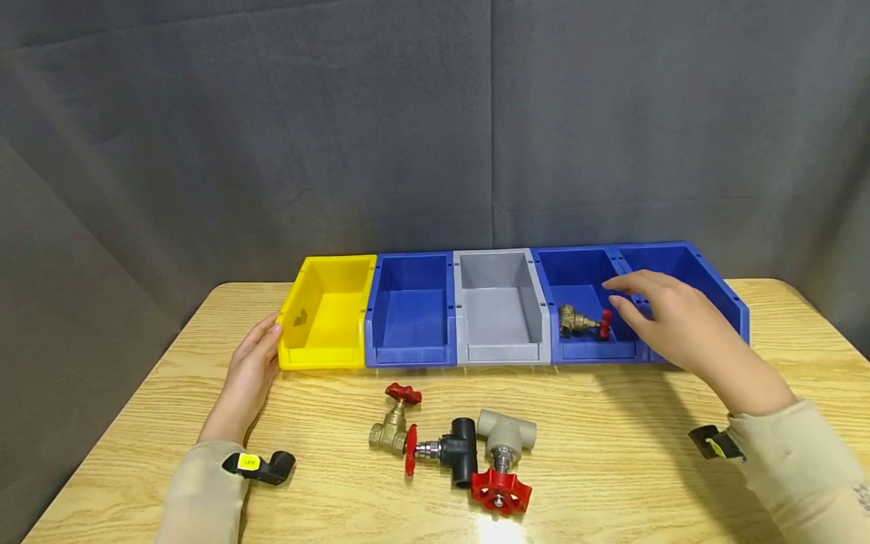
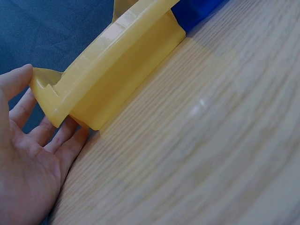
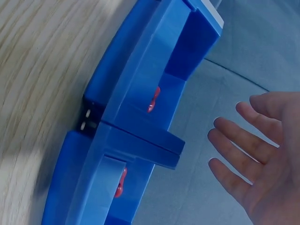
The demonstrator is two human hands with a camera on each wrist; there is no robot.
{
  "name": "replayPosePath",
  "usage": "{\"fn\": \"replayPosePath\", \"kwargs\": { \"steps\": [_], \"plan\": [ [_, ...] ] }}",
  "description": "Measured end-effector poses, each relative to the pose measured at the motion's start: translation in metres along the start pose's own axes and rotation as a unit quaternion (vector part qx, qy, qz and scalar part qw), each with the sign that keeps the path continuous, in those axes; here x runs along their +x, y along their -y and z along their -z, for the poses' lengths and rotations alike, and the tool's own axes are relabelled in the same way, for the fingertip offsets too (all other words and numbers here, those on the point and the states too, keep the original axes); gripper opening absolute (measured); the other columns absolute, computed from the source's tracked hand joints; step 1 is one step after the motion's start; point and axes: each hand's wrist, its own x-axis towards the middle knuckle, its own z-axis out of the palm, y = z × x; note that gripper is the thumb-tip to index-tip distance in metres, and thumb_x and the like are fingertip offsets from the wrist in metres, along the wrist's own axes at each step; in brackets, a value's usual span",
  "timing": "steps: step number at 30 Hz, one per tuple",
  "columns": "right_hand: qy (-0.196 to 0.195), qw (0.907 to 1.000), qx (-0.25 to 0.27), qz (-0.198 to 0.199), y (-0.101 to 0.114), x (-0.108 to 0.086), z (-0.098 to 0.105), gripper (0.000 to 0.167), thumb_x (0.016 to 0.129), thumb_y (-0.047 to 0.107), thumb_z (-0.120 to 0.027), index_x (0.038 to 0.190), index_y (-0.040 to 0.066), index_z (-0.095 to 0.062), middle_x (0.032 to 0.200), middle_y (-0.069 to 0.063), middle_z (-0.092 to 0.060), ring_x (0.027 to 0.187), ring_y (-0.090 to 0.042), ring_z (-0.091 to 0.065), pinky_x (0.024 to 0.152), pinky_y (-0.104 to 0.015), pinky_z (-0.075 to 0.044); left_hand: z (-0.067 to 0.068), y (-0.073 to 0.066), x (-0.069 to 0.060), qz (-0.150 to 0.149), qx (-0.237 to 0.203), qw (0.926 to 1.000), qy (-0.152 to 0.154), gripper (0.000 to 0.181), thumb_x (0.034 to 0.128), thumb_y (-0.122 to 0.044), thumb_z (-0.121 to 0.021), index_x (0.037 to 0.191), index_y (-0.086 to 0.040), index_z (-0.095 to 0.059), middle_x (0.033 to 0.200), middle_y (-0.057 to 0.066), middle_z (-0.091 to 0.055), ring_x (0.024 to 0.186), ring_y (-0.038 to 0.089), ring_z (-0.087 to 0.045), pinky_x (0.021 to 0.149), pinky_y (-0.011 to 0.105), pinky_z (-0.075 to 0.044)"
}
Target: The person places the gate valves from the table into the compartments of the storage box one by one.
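My left hand [image 1: 253, 370] touches the outer left side of the yellow bin [image 1: 322, 359], its fingers extended along the wall and the thumb at the front corner. Over the two right-hand blue bins, my right hand [image 1: 680, 321] hovers with parted, loosely bent fingers and holds nothing. Below its fingertips, a brass gate valve [image 1: 576, 321] with a red handwheel lies in the left one of these blue bins [image 1: 598, 351]. In the right wrist view, another red handle [image 3: 121, 183] shows inside the rightmost blue bin [image 3: 96, 192]; my hand hides it in the head view.
Between the yellow bin and the right pair stand a blue bin [image 1: 411, 355] and a grey bin [image 1: 503, 353]. In front lie a brass valve [image 1: 390, 433], a black tee-shaped valve [image 1: 464, 451] and a beige valve [image 1: 504, 433], all with red handwheels. A dark curtain [image 1: 408, 136] hangs behind.
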Motion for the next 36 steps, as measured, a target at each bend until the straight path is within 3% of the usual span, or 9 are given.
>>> {"fn": "replayPosePath", "kwargs": {
  "steps": [9, 15, 19, 22, 29, 35, 36],
  "plan": [
    [-0.026, 0.9991, 0.026, -0.021, -0.01, -0.008, 0.004, 0.032, 0.102, 0.025, -0.056, 0.127, 0.008, -0.065, 0.129, -0.021, -0.06, 0.113, -0.041, -0.056, 0.087, -0.06, -0.045, -0.001, 0.001, 0.001, -0.002, 0.0, 1.0, 0.0, 0.069, 0.1031, -0.044, -0.048, 0.157, -0.009, -0.024, 0.157, 0.009, -0.029, 0.14, 0.017, -0.034, 0.111, 0.023, -0.032],
    [-0.069, 0.9956, 0.06, -0.022, -0.014, -0.014, 0.009, 0.026, 0.101, 0.018, -0.059, 0.123, 0.009, -0.067, 0.123, -0.018, -0.064, 0.107, -0.039, -0.059, 0.081, -0.058, -0.046, -0.001, 0.002, 0.002, -0.007, 0.004, 1.0, -0.002, 0.069, 0.1033, -0.044, -0.048, 0.157, -0.008, -0.024, 0.157, 0.01, -0.029, 0.139, 0.015, -0.036, 0.109, 0.021, -0.034],
    [-0.078, 0.9939, 0.072, -0.031, -0.019, -0.015, 0.012, 0.026, 0.101, 0.016, -0.058, 0.123, 0.007, -0.067, 0.122, -0.02, -0.064, 0.106, -0.042, -0.058, 0.079, -0.058, -0.045, -0.001, 0.002, 0.002, -0.01, 0.0, 0.9999, -0.009, 0.067, 0.1035, -0.043, -0.048, 0.156, -0.008, -0.026, 0.156, 0.01, -0.032, 0.136, 0.013, -0.039, 0.103, 0.018, -0.038],
    [-0.081, 0.993, 0.076, -0.039, -0.024, -0.016, 0.013, 0.025, 0.101, 0.015, -0.058, 0.123, 0.006, -0.067, 0.122, -0.022, -0.063, 0.108, -0.045, -0.057, 0.082, -0.062, -0.044, 0.0, 0.001, 0.0, -0.009, 0.002, 0.9999, -0.007, 0.068, 0.1032, -0.043, -0.048, 0.157, -0.008, -0.025, 0.156, 0.01, -0.031, 0.138, 0.015, -0.037, 0.106, 0.02, -0.037],
    [-0.073, 0.9901, 0.086, -0.083, -0.034, -0.02, 0.017, 0.031, 0.104, 0.023, -0.052, 0.126, 0.005, -0.063, 0.128, -0.025, -0.059, 0.114, -0.049, -0.052, 0.087, -0.067, -0.04, 0.001, 0.001, -0.001, -0.005, -0.001, 1.0, -0.005, 0.068, 0.1038, -0.042, -0.048, 0.157, -0.008, -0.024, 0.155, 0.008, -0.03, 0.139, 0.015, -0.035, 0.111, 0.023, -0.032],
    [-0.108, 0.9828, 0.084, -0.125, -0.044, -0.026, 0.023, 0.035, 0.106, 0.025, -0.046, 0.126, 0.001, -0.062, 0.129, -0.029, -0.057, 0.11, -0.049, -0.052, 0.084, -0.066, -0.04, 0.0, 0.001, 0.0, -0.011, 0.002, 0.9999, 0.0, 0.068, 0.1036, -0.042, -0.048, 0.157, -0.007, -0.024, 0.155, 0.009, -0.03, 0.139, 0.016, -0.035, 0.112, 0.024, -0.031],
    [-0.114, 0.9822, 0.078, -0.128, -0.047, -0.026, 0.023, 0.035, 0.106, 0.025, -0.046, 0.125, 0.001, -0.062, 0.128, -0.028, -0.059, 0.108, -0.047, -0.053, 0.084, -0.06, -0.043, 0.001, 0.002, 0.0, -0.011, 0.002, 0.9999, 0.0, 0.068, 0.1036, -0.042, -0.048, 0.157, -0.007, -0.023, 0.156, 0.009, -0.03, 0.14, 0.017, -0.034, 0.113, 0.025, -0.03]
  ]
}}
